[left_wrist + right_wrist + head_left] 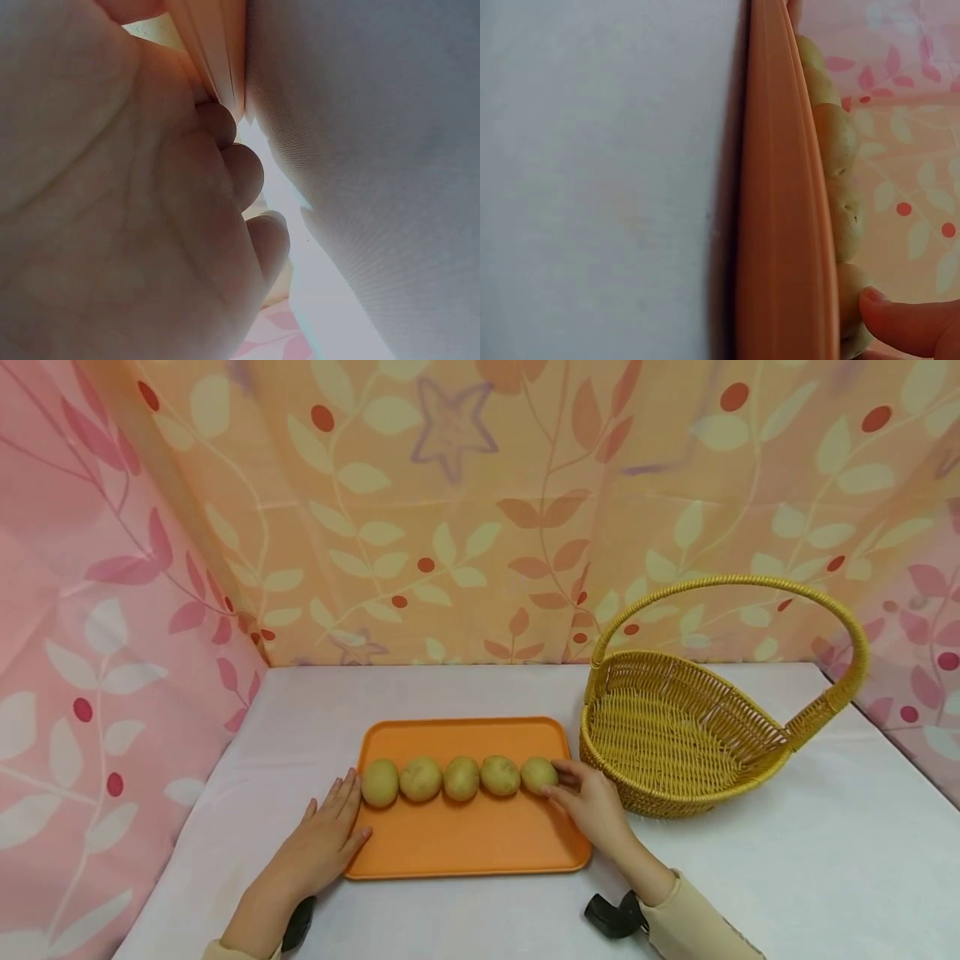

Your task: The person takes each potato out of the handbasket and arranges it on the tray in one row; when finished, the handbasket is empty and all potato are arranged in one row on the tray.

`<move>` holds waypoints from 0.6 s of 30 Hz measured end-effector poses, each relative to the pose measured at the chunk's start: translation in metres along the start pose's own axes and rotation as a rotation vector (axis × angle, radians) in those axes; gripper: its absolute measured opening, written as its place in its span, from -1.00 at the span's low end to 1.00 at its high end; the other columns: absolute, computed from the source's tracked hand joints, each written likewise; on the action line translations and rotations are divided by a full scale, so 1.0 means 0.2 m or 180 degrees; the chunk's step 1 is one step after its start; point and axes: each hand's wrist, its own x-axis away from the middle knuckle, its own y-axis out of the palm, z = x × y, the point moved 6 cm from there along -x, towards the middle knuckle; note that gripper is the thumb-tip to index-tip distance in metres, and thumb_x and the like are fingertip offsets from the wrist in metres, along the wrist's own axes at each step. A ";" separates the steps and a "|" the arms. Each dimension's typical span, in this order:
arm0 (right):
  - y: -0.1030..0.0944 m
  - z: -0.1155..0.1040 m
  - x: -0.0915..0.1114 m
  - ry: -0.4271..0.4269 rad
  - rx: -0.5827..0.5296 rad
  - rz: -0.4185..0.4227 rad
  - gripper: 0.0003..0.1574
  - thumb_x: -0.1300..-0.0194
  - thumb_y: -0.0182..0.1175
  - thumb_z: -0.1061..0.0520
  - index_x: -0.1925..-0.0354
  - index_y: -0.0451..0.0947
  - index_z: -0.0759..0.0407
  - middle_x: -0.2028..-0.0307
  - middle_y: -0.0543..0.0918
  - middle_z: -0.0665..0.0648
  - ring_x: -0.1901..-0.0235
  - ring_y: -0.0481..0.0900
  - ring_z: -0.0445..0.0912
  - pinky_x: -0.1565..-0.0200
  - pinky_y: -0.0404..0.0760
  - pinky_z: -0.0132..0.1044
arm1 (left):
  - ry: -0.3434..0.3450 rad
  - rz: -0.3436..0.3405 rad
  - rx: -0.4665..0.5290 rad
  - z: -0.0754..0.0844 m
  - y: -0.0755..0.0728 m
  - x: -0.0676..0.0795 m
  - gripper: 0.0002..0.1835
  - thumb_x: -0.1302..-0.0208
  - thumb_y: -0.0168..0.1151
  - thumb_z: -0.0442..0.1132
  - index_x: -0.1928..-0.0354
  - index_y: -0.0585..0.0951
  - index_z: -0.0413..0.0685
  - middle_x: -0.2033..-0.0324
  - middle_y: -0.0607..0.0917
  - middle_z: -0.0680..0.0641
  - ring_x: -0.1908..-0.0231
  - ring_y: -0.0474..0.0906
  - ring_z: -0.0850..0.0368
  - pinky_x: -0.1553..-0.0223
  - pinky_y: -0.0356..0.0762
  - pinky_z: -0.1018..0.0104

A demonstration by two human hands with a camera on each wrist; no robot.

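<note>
Several potatoes (pixel 461 778) lie side by side in a row across an orange tray (pixel 465 845). At the row's right end, my right hand (pixel 597 807) pinches the last potato (pixel 537 775) between thumb and fingers. In the right wrist view its thumb (pixel 900 321) presses on that potato (pixel 850 292), just above the tray's rim (pixel 787 225). My left hand (pixel 321 837) lies along the tray's left edge, fingers straight, fingertips close beside the leftmost potato (pixel 380 783). The left wrist view shows the palm (pixel 112 195) and fingertips against the tray's side (pixel 214 45).
A yellow wicker basket (pixel 667 797) with a tall arched handle (pixel 738 581) stands right of the tray, close to my right hand. White cloth (pixel 810 860) covers the table. Patterned fabric (pixel 480 527) hangs behind and at both sides. Black straps show at both wrists.
</note>
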 end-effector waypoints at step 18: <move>-0.12 -0.09 0.15 -0.0046 -0.0908 -0.0149 -0.43 -0.14 0.30 0.34 -0.13 0.44 0.44 -0.11 0.50 0.40 -0.11 0.50 0.12 -0.05 0.51 -0.25 | 0.0007 -0.0058 0.0088 0.00 0.02 -0.01 -0.28 -0.37 0.09 -0.14 -0.38 0.08 -0.42 -0.40 0.06 -0.33 -0.36 -0.02 -0.31 -0.22 -0.04 -0.36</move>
